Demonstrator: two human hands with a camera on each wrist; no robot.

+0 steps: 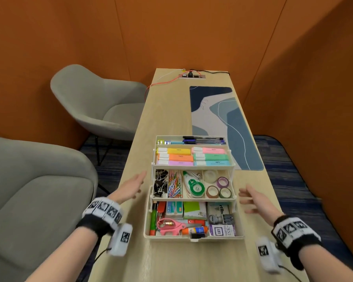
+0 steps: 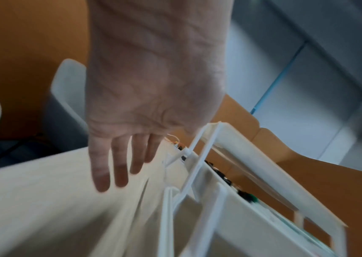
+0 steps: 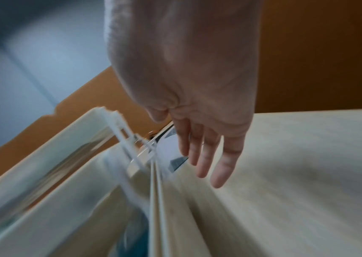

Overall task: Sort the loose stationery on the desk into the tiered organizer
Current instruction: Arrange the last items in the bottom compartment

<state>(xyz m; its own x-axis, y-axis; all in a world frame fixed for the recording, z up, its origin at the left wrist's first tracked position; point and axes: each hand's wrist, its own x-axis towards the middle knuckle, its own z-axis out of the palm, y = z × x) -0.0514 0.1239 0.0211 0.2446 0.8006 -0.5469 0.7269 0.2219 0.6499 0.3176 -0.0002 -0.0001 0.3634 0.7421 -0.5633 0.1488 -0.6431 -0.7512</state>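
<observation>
A cream tiered organizer (image 1: 240,231) stands fanned open on the desk near me. Its far tier holds pens (image 1: 204,140), the one below holds pastel highlighters (image 1: 179,157). The middle tier has binder clips, paper clips (image 1: 174,185), correction tape and tape rolls (image 1: 212,191). The bottom tier holds pink scissors (image 1: 170,225), glue and an ink box. My left hand (image 1: 131,187) hovers just left of the organizer (image 2: 241,205), fingers (image 2: 120,173) straight and empty. My right hand (image 1: 253,198) hovers just right of the organizer (image 3: 44,156), fingers (image 3: 221,167) relaxed and empty.
A blue patterned desk mat (image 1: 222,123) lies beyond the organizer on the light wooden desk (image 1: 171,261). A power socket with cables (image 1: 192,75) sits at the far end. Two grey chairs (image 1: 94,102) stand to the left; orange walls enclose the desk.
</observation>
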